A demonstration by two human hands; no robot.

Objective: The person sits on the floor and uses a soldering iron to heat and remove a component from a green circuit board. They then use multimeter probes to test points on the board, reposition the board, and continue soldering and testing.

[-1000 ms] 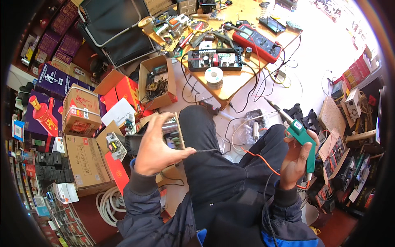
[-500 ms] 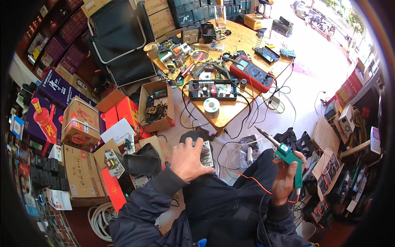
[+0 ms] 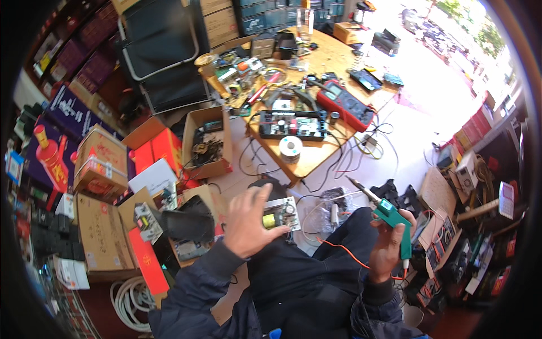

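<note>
My left hand [image 3: 244,223] is open beside a small circuit board [image 3: 287,210] with a yellow-wound component, which rests on my left knee. Its thumb reaches along the near edge of the board; I cannot tell whether it touches. In my right hand [image 3: 386,253] is a green soldering gun [image 3: 388,213], gripped by its handle above my right thigh. The gun's metal tip points up and to the left, toward the table, and an orange cord [image 3: 347,253] runs from its handle.
Ahead stands a wooden table [image 3: 309,163] bearing a solder spool [image 3: 290,148], an opened black device [image 3: 293,123] and a red multimeter [image 3: 345,105]. To the left are open cardboard boxes [image 3: 226,138] and a black plastic housing [image 3: 189,221]. A clear plastic bag [image 3: 333,206] lies on the floor.
My left hand has shifted left and lifted off the circuit board, uncovering it. My right hand still holds the soldering gun in nearly the same place. The whole view has shifted slightly.
</note>
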